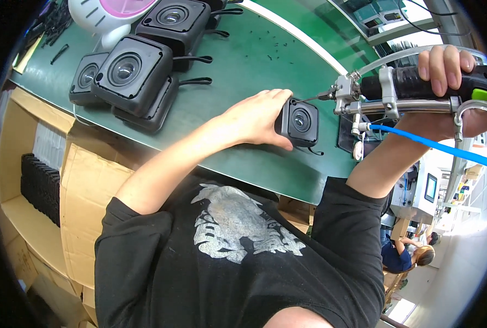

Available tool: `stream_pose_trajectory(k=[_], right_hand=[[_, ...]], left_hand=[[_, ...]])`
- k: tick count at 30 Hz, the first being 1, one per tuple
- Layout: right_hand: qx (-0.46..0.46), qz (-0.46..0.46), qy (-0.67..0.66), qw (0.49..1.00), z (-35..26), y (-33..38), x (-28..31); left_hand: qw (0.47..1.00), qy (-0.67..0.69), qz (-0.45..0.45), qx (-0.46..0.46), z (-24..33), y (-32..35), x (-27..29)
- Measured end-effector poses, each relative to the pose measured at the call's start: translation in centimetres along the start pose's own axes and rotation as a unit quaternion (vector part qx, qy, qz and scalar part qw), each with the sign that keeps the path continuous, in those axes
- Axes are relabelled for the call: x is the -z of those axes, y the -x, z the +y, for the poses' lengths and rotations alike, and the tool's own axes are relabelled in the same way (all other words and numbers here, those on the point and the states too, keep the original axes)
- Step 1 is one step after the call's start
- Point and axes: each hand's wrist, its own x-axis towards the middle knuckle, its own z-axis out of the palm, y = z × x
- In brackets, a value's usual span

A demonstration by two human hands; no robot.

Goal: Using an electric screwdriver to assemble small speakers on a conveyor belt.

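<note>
My left hand grips a small black square speaker unit from its left side, holding it on the green table. My right hand is closed around a black and silver powered screwdriver, held level. A blue hose and a clear tube run off the tool. The thin bit points left and meets the upper corner of the speaker unit, just beside my left fingertips.
Several larger black speaker units with cables are stacked at the far left, next to a white and pink container. Small screws lie scattered on the table. Cardboard boxes stand on the left. Another person sits at the lower right.
</note>
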Motion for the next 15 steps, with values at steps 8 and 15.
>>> stream_pose_trajectory(k=[8,15], right_hand=[[-0.096,-0.033,-0.069,0.992,3.5,0.5,1.6],[-0.08,-0.041,-0.068,0.994,3.9,0.9,1.6]], left_hand=[[1.0,-0.007,0.013,-0.016,-0.3,0.0,0.2],[0.999,-0.021,0.015,-0.028,-0.4,-0.2,0.3]])
